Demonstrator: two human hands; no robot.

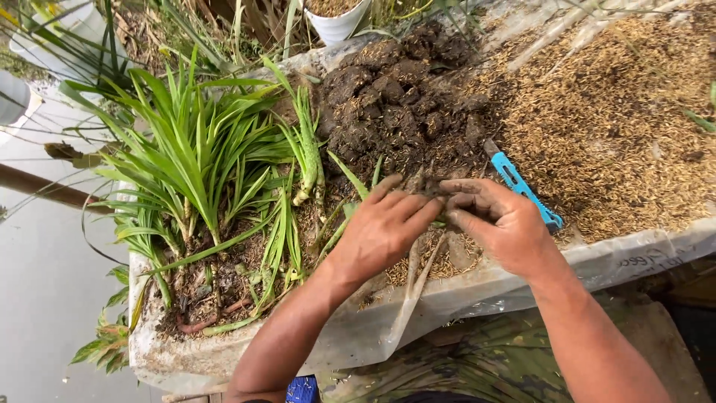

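1. Pinching a small plant shoot (440,221) with both hands: my left hand (384,227) cups over it, and my right hand (501,224) has its fingertips closed on the same spot.
2. Dark soil clumps (403,97) sit just beyond my fingers.
3. Blue-handled tool (526,190) lies right behind my right hand, on the rice husks (611,119).
4. Green seedlings (201,157) are piled well off to the left of my left hand, on the plastic sheet (477,295).
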